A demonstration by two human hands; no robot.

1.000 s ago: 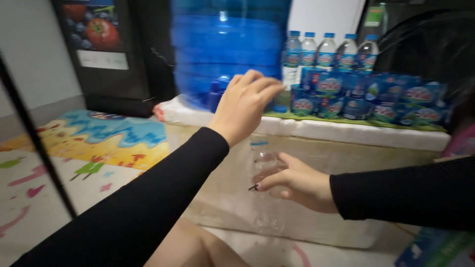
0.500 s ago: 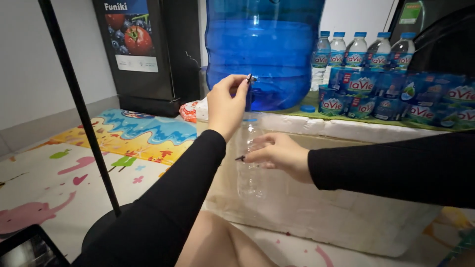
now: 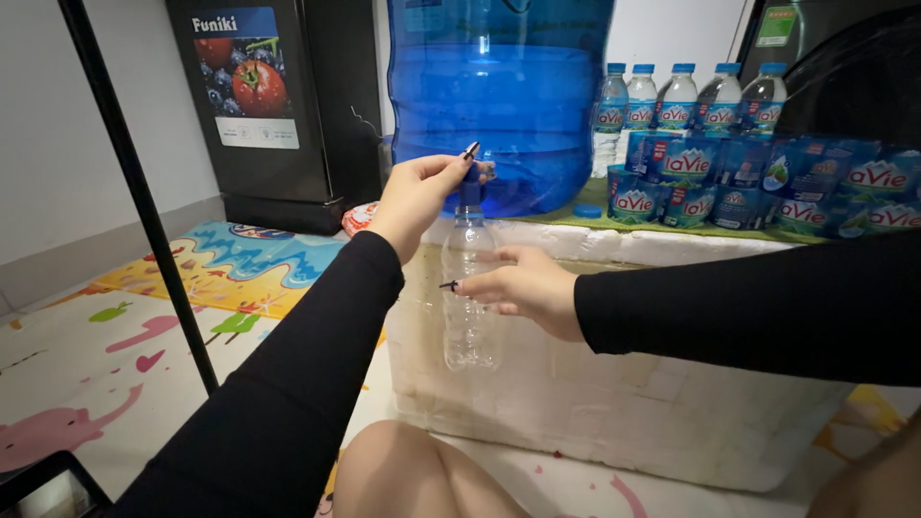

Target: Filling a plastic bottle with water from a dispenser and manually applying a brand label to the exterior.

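A large blue water jug (image 3: 499, 86) stands on a white foam box (image 3: 633, 384), with a small blue tap (image 3: 470, 184) at its base. My left hand (image 3: 414, 197) grips that tap with thumb and fingers. Right below the tap hangs an empty clear plastic bottle (image 3: 468, 297), held upright in front of the box, its mouth at the tap. My right hand (image 3: 523, 288) is wrapped around the bottle's middle from the right. Both my arms wear black sleeves.
Several small water bottles (image 3: 686, 96) and shrink-wrapped packs (image 3: 767, 182) sit on the box to the jug's right. A black cabinet (image 3: 259, 96) stands at the back left. A black pole (image 3: 144, 201) rises at the left over a colourful floor mat (image 3: 144, 317). My knee (image 3: 413, 475) shows below.
My left hand has come down from the jug's side to the tap. The right hand has brought the bottle up under the tap. The view has shifted right and closer.
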